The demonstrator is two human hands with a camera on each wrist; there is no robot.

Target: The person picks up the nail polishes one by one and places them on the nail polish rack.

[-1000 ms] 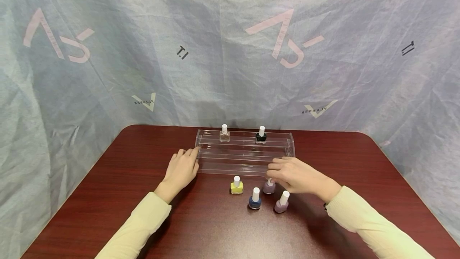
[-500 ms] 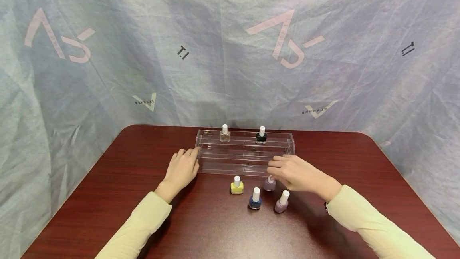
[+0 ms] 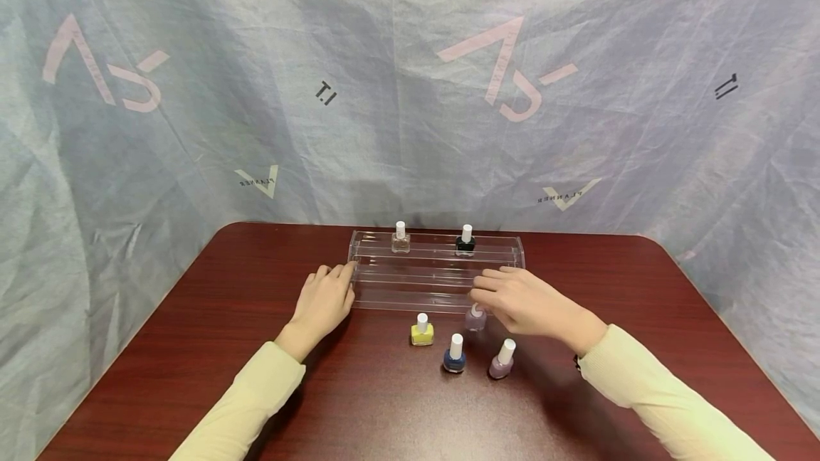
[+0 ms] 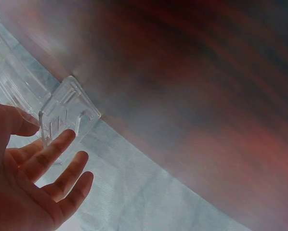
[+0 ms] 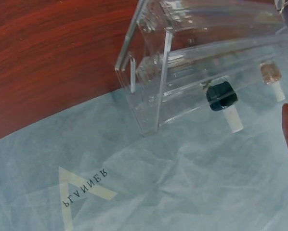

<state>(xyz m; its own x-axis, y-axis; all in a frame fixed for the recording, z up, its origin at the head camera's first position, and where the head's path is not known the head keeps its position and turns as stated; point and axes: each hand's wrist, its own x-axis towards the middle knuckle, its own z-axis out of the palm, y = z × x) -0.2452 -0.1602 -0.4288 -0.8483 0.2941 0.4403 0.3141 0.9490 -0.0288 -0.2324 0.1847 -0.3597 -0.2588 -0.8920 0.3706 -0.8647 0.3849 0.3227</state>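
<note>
Just in front of the clear rack (image 3: 410,297), near its R end, I've got the held mauve bottle (image 3: 475,319) on the head cam, w/ the right hand (image 3: 522,302) over it. Thumb & fingertips of that hand pinch its white cap; the hand partly hides the rack's front R corner. Can't tell from my feed if the bottle's base is off the tabletop (image 3: 384,418). At the rack's L end, the left hand (image 3: 324,297) touches the end panel: on the L wrist cam I see its fingers loosely extended & spread, thumb tip at the panel's edge.

On the rack's top (back) tier I count 2 upright bottles w/ white caps: a pale beige bottle (image 3: 401,243) L of the rack's middle, & a dark green bottle (image 3: 465,245) R of it, well apart. In front of the rack, abt its middle, stands a yellow bottle (image 3: 422,336). Farther out from the rack & a bit R, there's a blue bottle (image 3: 455,361); a 2nd mauve bottle (image 3: 501,366) sits R of that, approx. same dist. from the rack. Behind the rack hangs a grey-blue cloth (image 3: 359,155) w/ printed letters, some mirrored. Pale sleeves (image 3: 263,390) reach in from the rack's near side.
</note>
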